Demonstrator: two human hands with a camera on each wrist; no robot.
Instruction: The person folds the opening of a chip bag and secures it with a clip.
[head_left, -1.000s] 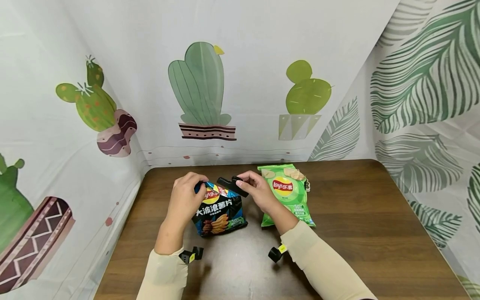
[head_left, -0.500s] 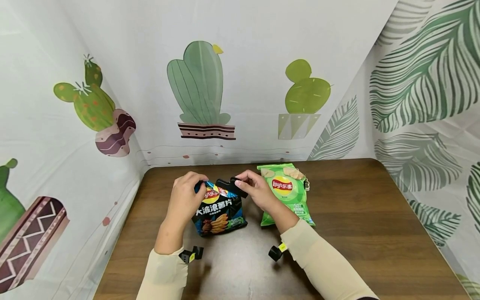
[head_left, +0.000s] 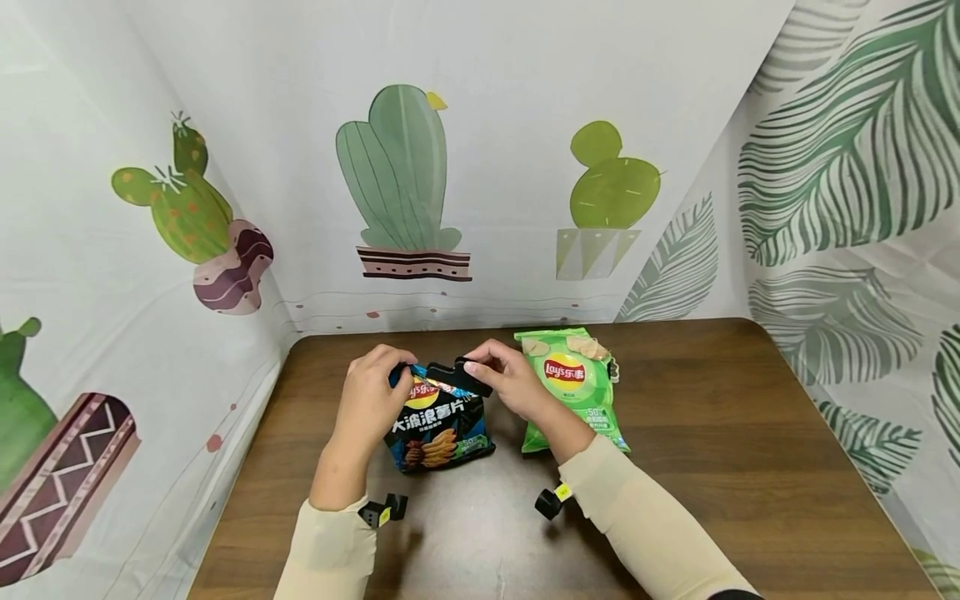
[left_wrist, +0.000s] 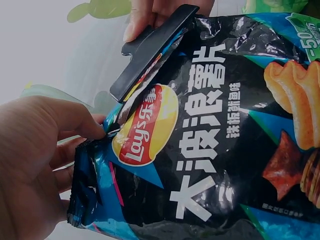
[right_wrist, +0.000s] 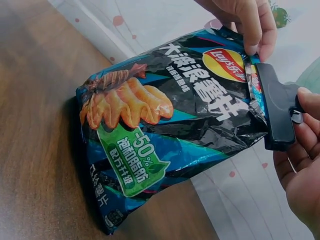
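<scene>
Right now the left hand (head_left: 372, 392) is pinching the black chip bag (head_left: 438, 421), standing on the bench (head_left: 712, 433), while the right hand (head_left: 510, 379) is pinching the black clip (head_left: 459, 377) onto its top, which may be slipping loose.

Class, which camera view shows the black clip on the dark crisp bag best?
The right wrist view: the black clip shows full length across the top of the dark crisp bag, with the right hand on its handle. The left wrist view shows it slanted and partly cropped. The head view shows it small between both hands.
</scene>
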